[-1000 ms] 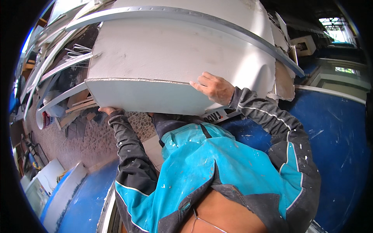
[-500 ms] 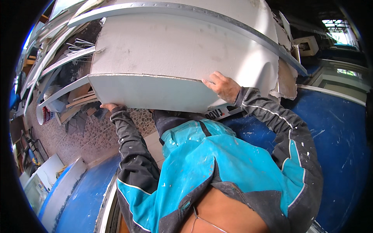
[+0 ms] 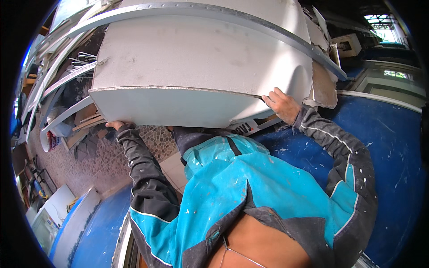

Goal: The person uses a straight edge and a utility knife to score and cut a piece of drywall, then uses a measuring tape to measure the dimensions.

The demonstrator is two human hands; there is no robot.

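Observation:
A pale grey plasterboard panel (image 3: 165,107) stands tilted in front of my body, its long upper edge running along a larger off-white sheet (image 3: 201,53). My left hand (image 3: 117,125) grips the panel at its lower left corner, with the fingers partly hidden by the board. At the upper edge near the right end, my right hand (image 3: 282,106) has its fingers curled over the board's rim. Across the off-white sheet lies a long grey metal profile (image 3: 250,21), out of reach of both hands.
Metal strips and wood scraps (image 3: 89,123) are heaped at the left beside a white bucket (image 3: 50,140). Broken board pieces (image 3: 324,87) jut out at the right. Blue surfaces (image 3: 384,156) flank me, and a pebble-patterned floor (image 3: 154,143) shows below the panel.
My right hand has slid rightward along the panel's upper edge. My left hand has shifted slightly left with the panel's corner, and the whole board sits a little further left in view.

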